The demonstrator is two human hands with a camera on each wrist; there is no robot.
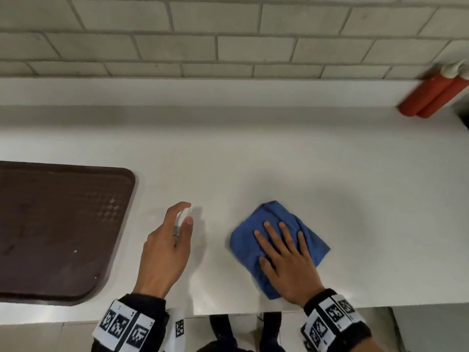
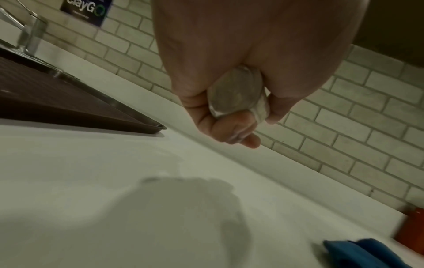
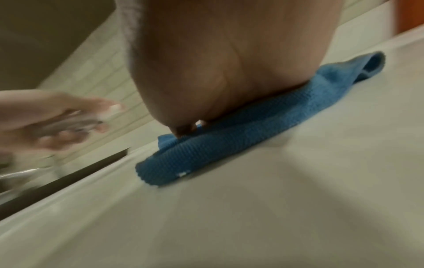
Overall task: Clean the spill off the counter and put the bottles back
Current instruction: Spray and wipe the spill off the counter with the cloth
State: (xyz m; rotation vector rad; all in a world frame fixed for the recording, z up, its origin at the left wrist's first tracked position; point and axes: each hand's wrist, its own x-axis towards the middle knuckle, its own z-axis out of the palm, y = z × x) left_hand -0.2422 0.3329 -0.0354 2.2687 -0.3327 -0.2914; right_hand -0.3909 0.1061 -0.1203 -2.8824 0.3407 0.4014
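1. Fingers (image 1: 281, 231) of our right hand (image 1: 286, 260) lie straight and spread, pressing flat on the cloth (image 1: 312, 240). Nothing is pinched, so a quick stroke could, we judge, let the cloth bunch or slide out from under the palm and leave a streak behind.
2. Fingers (image 2: 220, 125) of our left hand (image 1: 165, 250) curl round a small clear bottle (image 2: 236, 90), thumb on one side and the rest wrapped on the other. In the left wrist view its round base faces the camera; in the head view its top pokes out near the fingertips. It hangs above the counter (image 1: 253, 153), touching nothing else.
3. Risk at the bottle: it is smooth and held one-handed at a slant, so it could slip. We cannot tell whether it is capped; if not, tipping it could wet the counter again.
4. Cloth sits flat on the counter, right of the bottle and well apart from it, near the front edge; a wide sweep toward us might drag it off.
5. Spill itself is hard to make out: only a faint sheen shows under the left hand, so we may miss part of it.
6. Tray (image 1: 63, 232) lies left of the left hand, and two red bottles (image 1: 431, 100) lie on their sides at the far right by the wall (image 1: 228, 47), not yet put back.
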